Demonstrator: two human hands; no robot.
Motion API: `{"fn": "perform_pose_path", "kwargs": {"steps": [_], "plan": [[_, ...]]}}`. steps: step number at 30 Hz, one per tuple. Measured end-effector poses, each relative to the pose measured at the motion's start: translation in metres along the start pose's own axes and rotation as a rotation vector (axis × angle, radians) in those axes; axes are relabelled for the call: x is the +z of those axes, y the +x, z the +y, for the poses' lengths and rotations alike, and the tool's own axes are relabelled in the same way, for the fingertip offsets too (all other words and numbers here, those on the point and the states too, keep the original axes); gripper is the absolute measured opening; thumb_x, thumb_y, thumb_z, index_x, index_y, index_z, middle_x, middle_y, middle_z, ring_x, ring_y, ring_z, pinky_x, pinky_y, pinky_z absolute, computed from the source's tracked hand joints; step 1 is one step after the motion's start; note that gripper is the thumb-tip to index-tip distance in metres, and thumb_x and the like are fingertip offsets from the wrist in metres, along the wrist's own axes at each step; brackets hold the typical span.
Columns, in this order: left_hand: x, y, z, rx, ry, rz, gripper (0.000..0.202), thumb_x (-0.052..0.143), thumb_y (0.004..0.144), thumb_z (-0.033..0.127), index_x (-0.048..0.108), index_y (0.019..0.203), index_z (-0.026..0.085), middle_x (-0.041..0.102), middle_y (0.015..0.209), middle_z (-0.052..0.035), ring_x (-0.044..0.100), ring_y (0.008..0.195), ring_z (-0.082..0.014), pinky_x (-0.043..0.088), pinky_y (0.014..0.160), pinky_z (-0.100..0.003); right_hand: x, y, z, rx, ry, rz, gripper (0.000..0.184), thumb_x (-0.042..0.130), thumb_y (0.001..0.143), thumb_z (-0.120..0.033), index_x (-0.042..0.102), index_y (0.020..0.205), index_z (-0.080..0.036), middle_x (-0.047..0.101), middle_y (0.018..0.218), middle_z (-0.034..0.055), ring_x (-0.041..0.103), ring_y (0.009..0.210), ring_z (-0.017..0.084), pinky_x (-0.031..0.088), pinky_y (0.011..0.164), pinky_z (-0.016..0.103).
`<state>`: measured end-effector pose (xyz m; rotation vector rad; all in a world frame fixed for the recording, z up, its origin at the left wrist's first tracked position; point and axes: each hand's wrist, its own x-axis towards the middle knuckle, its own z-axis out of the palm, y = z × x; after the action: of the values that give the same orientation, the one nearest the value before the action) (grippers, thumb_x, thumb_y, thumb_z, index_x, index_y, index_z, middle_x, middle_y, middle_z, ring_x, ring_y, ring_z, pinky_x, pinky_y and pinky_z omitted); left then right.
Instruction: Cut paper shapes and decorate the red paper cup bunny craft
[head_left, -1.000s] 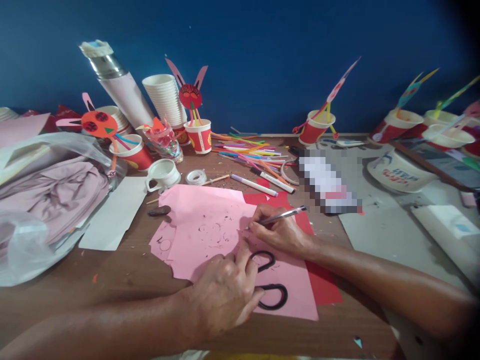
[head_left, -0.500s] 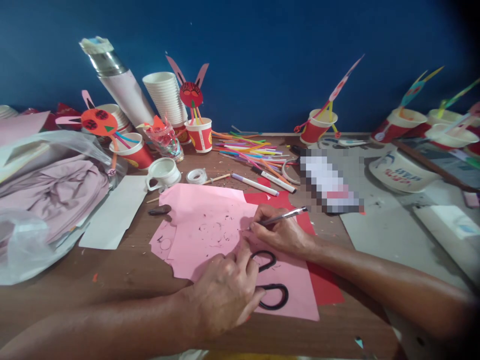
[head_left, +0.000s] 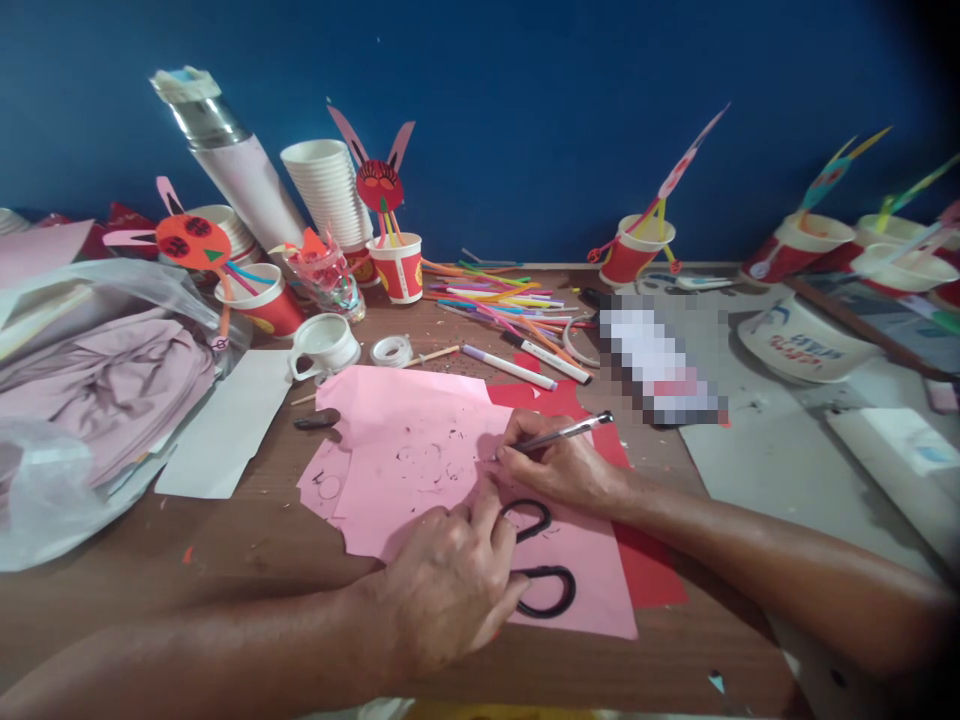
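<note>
My right hand (head_left: 559,465) grips a clear-barrelled pen (head_left: 570,432), its tip down on a pink sheet of paper (head_left: 420,420). Small dark marks and curved lines dot that sheet. My left hand (head_left: 454,575) rests on the paper's lower part, fingers curled around a pair of scissors. Two black handle loops of the scissors (head_left: 551,592) stick out to the right between thumb and fingers; the blades are hidden beneath the palm. The left fingertips are close to the pen tip. Red paper (head_left: 652,570) shows from under the pink sheet's right side.
Behind the paper lie markers (head_left: 510,367), a tape roll (head_left: 391,350), a white mug (head_left: 324,345) and many coloured sticks (head_left: 502,300). Red paper cups (head_left: 397,270) with paper figures line the blue wall. A tilted flask (head_left: 240,170) and a plastic bag (head_left: 45,490) are left; a blurred-out object (head_left: 660,365) is right.
The camera view shifts very slightly. Both hands, the pen and the scissors stay almost where they were, with the pen tip still at the pink paper.
</note>
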<state>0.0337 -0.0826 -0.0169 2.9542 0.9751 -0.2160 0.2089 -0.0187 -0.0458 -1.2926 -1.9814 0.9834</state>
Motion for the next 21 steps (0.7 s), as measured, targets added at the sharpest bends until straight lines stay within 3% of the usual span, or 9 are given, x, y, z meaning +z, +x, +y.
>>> {"fn": "perform_pose_path", "kwargs": {"steps": [21], "plan": [[0.0002,-0.0004,0.0004,0.022,0.048,0.011,0.035,0.032,0.09,0.038,0.053,0.098,0.012,0.053,0.117,-0.0231,0.061,0.069,-0.0228,0.05,0.054,-0.036,0.0015,-0.0018,0.0024,0.01,0.005,0.018,0.015,0.051,0.08,-0.026,0.046,0.067,-0.019,0.051,0.059,-0.0043,0.044,0.05,0.008,0.031,0.044,0.02]]}}
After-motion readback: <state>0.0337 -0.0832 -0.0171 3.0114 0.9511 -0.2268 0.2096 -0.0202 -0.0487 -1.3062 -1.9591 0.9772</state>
